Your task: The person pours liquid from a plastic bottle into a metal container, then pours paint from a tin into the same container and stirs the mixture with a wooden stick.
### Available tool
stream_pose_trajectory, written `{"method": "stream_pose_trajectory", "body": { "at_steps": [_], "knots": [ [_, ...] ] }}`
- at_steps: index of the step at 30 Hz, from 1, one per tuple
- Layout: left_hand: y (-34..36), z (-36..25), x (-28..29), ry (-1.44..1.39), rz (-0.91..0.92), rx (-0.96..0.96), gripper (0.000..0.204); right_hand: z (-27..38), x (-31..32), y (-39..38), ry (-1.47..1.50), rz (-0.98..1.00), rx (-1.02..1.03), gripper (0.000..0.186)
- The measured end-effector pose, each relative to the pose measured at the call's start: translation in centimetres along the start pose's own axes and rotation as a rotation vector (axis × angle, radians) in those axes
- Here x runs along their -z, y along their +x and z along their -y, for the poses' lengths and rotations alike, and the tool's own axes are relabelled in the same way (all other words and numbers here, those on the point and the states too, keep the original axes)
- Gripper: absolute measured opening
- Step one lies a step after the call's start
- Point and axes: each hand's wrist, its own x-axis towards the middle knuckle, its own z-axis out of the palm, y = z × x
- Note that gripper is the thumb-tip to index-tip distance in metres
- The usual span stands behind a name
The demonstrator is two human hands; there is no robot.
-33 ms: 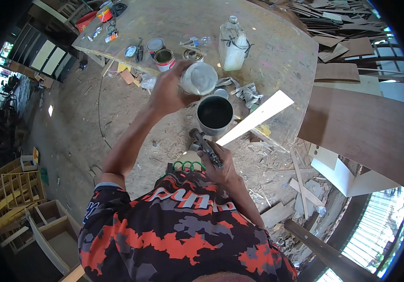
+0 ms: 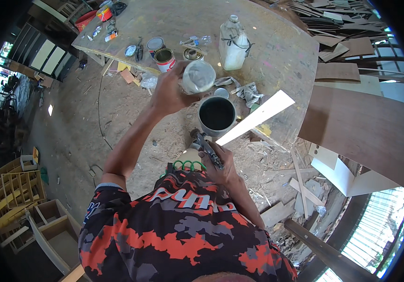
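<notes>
My left hand [image 2: 168,90] grips a clear cylindrical container [image 2: 198,76], raised above and just left of an open metal cup [image 2: 217,113] with dark contents. The cup is on the spray gun [image 2: 207,151], which my right hand [image 2: 221,167] grips low in front of my body. A green coiled hose [image 2: 187,164] shows beside it. Beyond the cup are a small round lid [image 2: 221,93] and a crumpled grey rag [image 2: 251,95] on the worktable [image 2: 277,56]. A long white strip [image 2: 268,109] lies to the right.
A plastic jug [image 2: 233,47] and several paint tins [image 2: 164,61] stand on the table. A large brown board [image 2: 355,127] and stacked offcuts [image 2: 340,44] are at the right, wooden frames [image 2: 18,188] at lower left. Scraps and a cable cover the floor [image 2: 70,127].
The cup on the spray gun has shifted slightly to the right. The clear container in my left hand has moved very slightly left. Little else differs.
</notes>
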Motion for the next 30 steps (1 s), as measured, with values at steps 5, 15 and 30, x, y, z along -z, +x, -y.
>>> {"method": "stream_pose_trajectory", "body": {
  "at_steps": [5,15,30],
  "knots": [
    [-1.8,9.9,-5.2,-0.257,-0.013,0.306,0.088,-1.6,-0.6,0.3,-0.021,-0.058,-0.008,0.017],
    [-3.2,30.7,-19.4,-0.035,0.107,0.308,0.084,-1.5,-4.0,6.1,-0.078,-0.249,-0.226,0.021],
    [-7.8,36.5,-16.9,0.022,-0.160,0.201,0.108,-2.6,-8.2,12.6,-0.244,-0.326,-0.241,0.026]
  ]
}}
